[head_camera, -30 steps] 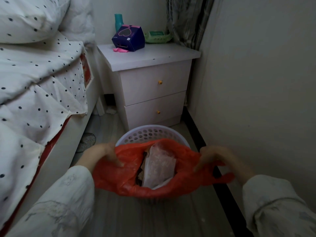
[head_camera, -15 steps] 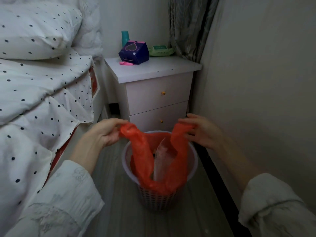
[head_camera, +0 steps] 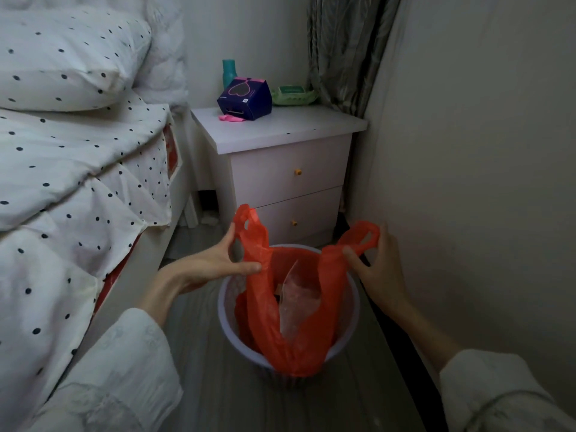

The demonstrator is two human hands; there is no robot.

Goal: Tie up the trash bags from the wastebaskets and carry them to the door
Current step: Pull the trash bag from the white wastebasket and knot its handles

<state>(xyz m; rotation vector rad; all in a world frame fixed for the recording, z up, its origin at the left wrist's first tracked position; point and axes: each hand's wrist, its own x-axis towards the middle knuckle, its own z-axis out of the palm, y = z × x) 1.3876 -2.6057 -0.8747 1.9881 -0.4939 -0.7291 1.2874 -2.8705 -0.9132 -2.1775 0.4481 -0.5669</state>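
bag (head_camera: 299,310) in basket (head_camera: 226,310) by nightstand | my left hand (head_camera: 215,265) pinches 1 handle, right hand (head_camera: 378,269) grips the other | risk: thin plastic tears or slips while knotting, trash spills

Dim, flat light; wide-angle edge warp

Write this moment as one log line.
left hand: pinches bag handle | right hand: grips other handle | bag: untied, in basket
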